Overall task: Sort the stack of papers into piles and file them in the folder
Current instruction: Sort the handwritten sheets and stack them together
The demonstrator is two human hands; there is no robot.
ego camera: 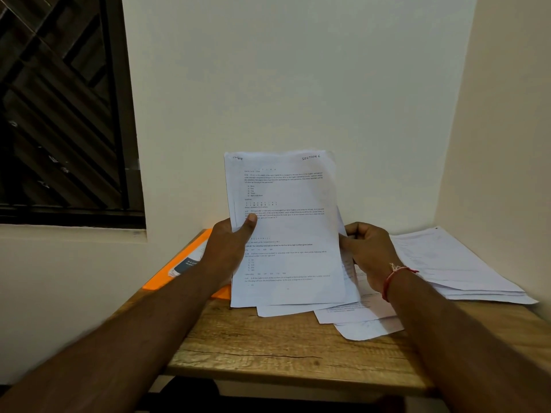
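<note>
Wooden rectangular table (pixel 268 347) bears a spread white paper pile (pixel 453 263) on the right, loose white sheets (pixel 366 326) in the centre and a flat orange folder (pixel 162 280) on the left. An upright printed paper stack (pixel 286 228) blocks the table's middle. Left hand (pixel 228 251) pinches its left edge, right hand (pixel 369 250) grips its right edge.

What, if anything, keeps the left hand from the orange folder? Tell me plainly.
Probably nothing blocks it: the folder lies on the table right beside the left hand, with no obstacle between. But that hand grips the papers, so it would have to release them first.
</note>
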